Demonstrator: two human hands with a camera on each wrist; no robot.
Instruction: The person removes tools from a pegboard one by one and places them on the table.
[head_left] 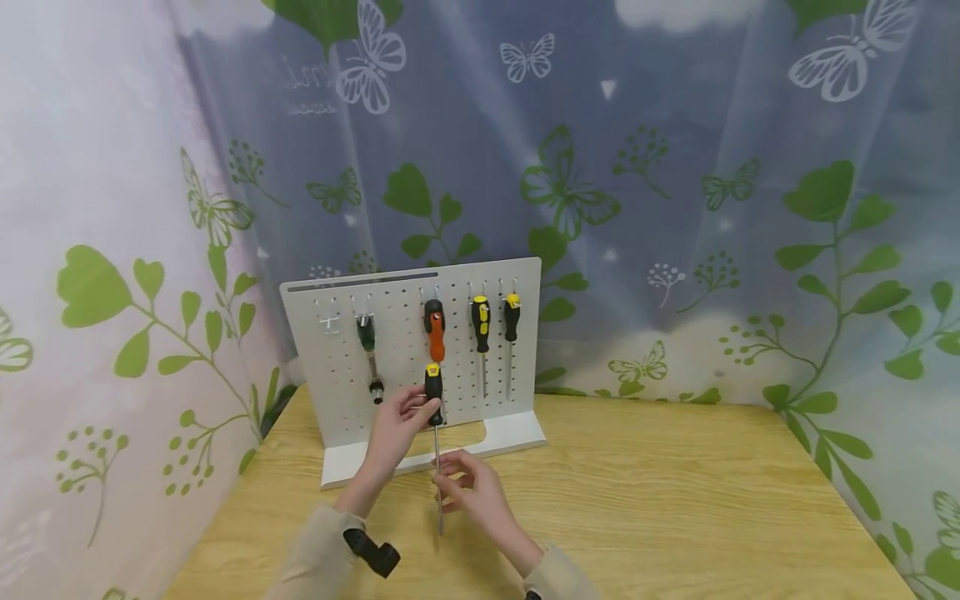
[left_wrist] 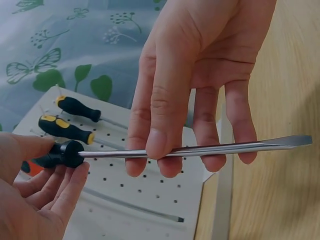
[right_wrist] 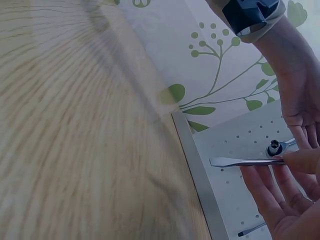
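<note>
My left hand (head_left: 397, 429) holds a flathead screwdriver (head_left: 433, 385) by its black handle, which has a yellow end cap. Thumb and fingers pinch the handle near the shaft in the left wrist view. Lower down, my right hand (head_left: 474, 492) pinches the bare metal shaft between thumb and fingers. The flat blade tip (left_wrist: 295, 141) sticks out past the right fingers. In the head view the tool stands nearly upright, handle up, in front of the white pegboard (head_left: 345, 367). An orange and black handled screwdriver (head_left: 436, 333) hangs right behind it, its lower part mostly covered.
Two black and yellow screwdrivers, one thicker (head_left: 482, 321) and one slimmer (head_left: 512, 317), hang at the board's right. At its left hang a green-handled tool (head_left: 367, 333) with a socket end and a wire hook (head_left: 328, 321). The board's base (head_left: 513, 431) rests on a wooden table (head_left: 675, 500).
</note>
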